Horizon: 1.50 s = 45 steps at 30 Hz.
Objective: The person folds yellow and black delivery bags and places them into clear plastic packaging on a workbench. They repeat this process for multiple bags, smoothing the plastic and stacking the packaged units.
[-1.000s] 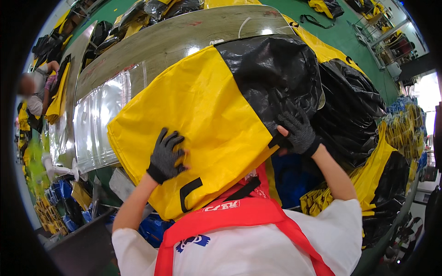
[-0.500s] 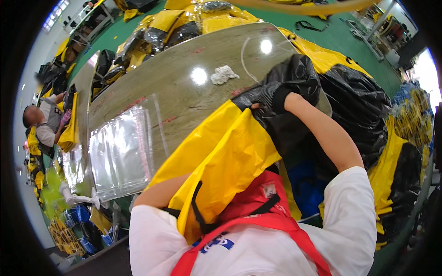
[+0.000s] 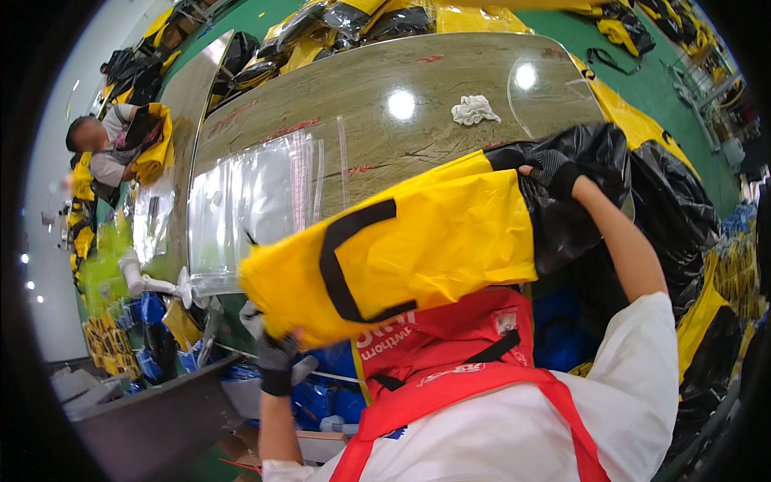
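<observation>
A large yellow-and-black bag [image 3: 434,233] of smooth, shiny sheeting lies slantwise over the near edge of the table. Its yellow part bears a curved black strap [image 3: 331,265]. My right hand [image 3: 552,170], in a dark grey knit glove, is closed on the black end at the right, with the thumb toward the yellow seam. At the lower left corner of the yellow part is my gloved left hand [image 3: 277,357], its fingers partly hidden by the bag's edge and closed on it.
On the wood-grain table [image 3: 385,72] lie a stack of clear plastic sleeves [image 3: 249,201] and a crumpled white cloth [image 3: 475,110]. More black-and-yellow bags [image 3: 671,193] hang at the right edge. A white jointed arm [image 3: 152,281] stands left. A co-worker [image 3: 112,145] handles a bag at far left.
The yellow part has swung out to the left and spread flatter, bringing the curved strap into view. My left hand, hidden before, now shows at its corner. My right hand keeps hold of the black end.
</observation>
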Motion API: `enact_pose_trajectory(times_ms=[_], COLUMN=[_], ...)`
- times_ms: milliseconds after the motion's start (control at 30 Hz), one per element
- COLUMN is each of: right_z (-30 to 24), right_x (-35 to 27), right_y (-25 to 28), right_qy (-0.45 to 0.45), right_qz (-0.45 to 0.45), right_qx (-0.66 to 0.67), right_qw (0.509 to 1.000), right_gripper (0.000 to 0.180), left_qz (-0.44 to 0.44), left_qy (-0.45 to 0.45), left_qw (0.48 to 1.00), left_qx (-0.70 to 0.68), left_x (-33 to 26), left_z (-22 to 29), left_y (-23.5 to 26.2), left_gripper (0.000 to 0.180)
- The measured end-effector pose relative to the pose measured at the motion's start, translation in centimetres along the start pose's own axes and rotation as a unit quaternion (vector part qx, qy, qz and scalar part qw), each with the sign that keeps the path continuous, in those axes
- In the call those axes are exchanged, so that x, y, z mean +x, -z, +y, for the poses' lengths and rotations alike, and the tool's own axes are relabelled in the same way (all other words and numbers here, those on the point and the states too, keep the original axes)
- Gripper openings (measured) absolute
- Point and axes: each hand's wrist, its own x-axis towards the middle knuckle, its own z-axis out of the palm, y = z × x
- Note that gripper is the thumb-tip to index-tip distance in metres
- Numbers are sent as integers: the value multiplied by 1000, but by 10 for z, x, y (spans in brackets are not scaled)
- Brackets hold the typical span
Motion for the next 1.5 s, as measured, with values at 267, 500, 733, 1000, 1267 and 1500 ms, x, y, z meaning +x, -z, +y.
enact_pose_trajectory(times_ms=[267,500,733,1000,1267,1500], right_z=[-113,-41,14,45,25,-50], right_x=[-83,-138,-45,-19,-33,-76], right_y=[105,70,88,41,56,71], right_qy=[23,-53,-123,-223,-251,33], right_qz=[21,36,-14,-34,-103,148], right_qx=[-210,-166,-88,-191,-150,-244], right_qw=[977,984,988,955,951,958], right_gripper=[89,39,40,48,54,65], left_qz=[136,85,129,167,-118,-113], left_qy=[108,85,99,24,-496,-434], left_qw=[959,973,967,828,831,871], left_qx=[-224,-196,196,534,220,200], left_x=[100,126,141,170,177,171], left_z=[-166,-163,-109,-33,228,187], left_y=[-4,-8,-27,-28,-207,-257], left_gripper=[32,47,47,58,60,69])
